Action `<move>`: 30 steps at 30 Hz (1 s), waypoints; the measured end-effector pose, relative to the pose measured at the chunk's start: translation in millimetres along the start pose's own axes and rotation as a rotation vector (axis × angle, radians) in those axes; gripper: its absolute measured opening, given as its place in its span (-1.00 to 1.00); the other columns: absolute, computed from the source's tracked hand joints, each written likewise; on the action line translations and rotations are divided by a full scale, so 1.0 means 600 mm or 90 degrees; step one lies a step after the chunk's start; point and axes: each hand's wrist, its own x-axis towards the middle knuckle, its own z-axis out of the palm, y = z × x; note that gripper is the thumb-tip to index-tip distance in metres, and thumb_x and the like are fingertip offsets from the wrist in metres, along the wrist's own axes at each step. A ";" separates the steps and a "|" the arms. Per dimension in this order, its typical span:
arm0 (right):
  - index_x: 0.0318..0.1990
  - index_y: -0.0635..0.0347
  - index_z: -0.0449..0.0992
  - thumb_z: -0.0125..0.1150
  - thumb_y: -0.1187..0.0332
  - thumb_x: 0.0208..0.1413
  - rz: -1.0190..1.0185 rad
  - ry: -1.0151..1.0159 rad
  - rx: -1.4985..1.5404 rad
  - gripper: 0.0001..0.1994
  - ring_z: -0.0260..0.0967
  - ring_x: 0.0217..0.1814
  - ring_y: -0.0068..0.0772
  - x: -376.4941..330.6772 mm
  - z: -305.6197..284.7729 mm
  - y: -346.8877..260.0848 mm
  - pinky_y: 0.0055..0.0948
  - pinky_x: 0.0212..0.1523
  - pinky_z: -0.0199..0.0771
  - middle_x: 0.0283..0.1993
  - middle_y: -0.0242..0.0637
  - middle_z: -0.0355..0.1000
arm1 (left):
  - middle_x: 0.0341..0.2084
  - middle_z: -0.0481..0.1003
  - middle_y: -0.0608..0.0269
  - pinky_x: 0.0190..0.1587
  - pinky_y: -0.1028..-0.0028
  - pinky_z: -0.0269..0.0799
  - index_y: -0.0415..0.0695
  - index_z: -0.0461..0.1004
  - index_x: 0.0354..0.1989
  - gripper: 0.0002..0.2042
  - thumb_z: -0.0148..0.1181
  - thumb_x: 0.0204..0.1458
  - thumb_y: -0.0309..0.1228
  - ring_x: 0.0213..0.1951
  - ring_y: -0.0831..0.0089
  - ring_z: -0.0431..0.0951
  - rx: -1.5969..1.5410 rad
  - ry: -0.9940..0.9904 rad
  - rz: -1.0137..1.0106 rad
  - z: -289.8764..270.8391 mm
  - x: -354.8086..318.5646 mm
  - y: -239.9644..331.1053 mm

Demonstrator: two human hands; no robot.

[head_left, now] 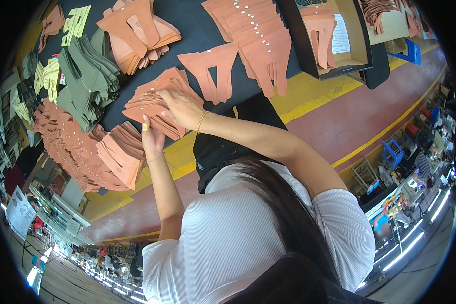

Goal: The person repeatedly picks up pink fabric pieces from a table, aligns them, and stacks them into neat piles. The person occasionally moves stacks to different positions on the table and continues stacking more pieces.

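A fanned stack of salmon-coloured cut leather-like pieces [159, 83] lies near the table's edge, between both hands. My right hand [186, 110], with a thin gold bracelet at the wrist, is closed over the stack, its fingertips pressed among the upper pieces. My left hand [152, 138] grips the near left edge, thumb up with a yellow covering on it; its other fingers are partly hidden. Just right of the stack lies a loose salmon piece [197, 63] with a slot cut in it. Another salmon pile [119, 154] sits left of my left hand.
Overlapping salmon pieces with white tags [261, 43] spread over the dark table [187, 30]. Grey-green pieces [86, 76] and yellow pieces [76, 23] lie at the left. An open black box [362, 61] holding salmon pieces and a paper stands at the right. Blue stools [391, 152] stand farther off.
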 end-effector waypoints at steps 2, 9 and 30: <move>0.17 0.27 0.25 0.28 0.46 0.01 -0.005 -0.004 0.009 -0.46 0.35 0.11 0.12 0.000 -0.004 0.001 -0.12 0.09 0.37 0.06 0.09 0.38 | 0.19 0.33 0.11 0.33 0.18 0.20 -0.19 0.15 0.29 -0.36 0.25 0.12 -0.17 0.23 0.24 0.31 -0.003 -0.004 0.000 0.000 -0.001 0.000; 0.19 0.23 0.26 0.30 0.37 0.06 -0.006 -0.060 0.039 -0.45 0.35 0.17 0.02 -0.017 -0.040 0.008 -0.17 0.17 0.34 0.15 0.01 0.36 | 0.18 0.32 0.11 0.35 0.18 0.16 -0.22 0.15 0.29 -0.31 0.35 0.03 -0.29 0.24 0.24 0.29 0.009 -0.034 0.015 -0.016 -0.009 0.001; 0.20 0.27 0.34 0.49 -0.15 -0.29 0.059 -0.326 -0.388 -0.08 0.32 0.24 0.02 0.195 -0.073 0.064 -0.21 0.23 0.34 0.20 0.07 0.32 | 0.01 0.44 0.03 0.15 0.32 0.37 -0.38 0.24 0.20 -0.17 0.48 -0.33 -0.33 0.06 0.23 0.46 0.086 0.024 0.021 0.003 -0.190 0.053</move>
